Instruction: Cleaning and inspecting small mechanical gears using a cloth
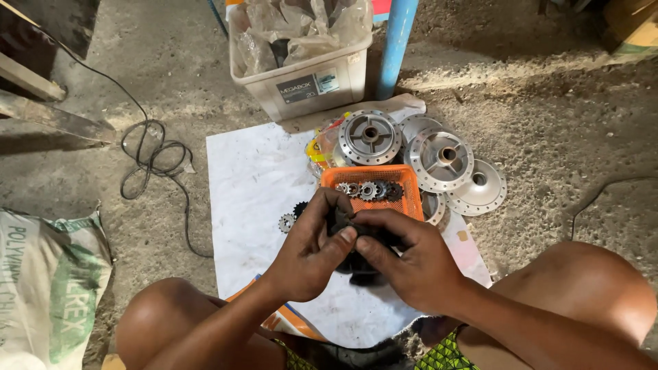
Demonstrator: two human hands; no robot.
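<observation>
Both hands meet over a white rectangular sheet (253,178) spread on the dusty concrete floor (548,123). The left hand (312,250) and the right hand (404,264) are closed together around a small dark, blackened part (360,264), thumbs pressed side by side on top of it; most of it is hidden by the fingers. Just beyond the hands sits an orange plastic mesh basket (409,195) holding a row of small metal sprockets (369,190). Two more small sprockets (293,216) lie on the sheet left of the hands. Silver round metal hubs (439,159) lie beside the basket, with a pale plastic storage box (301,75) behind.
</observation>
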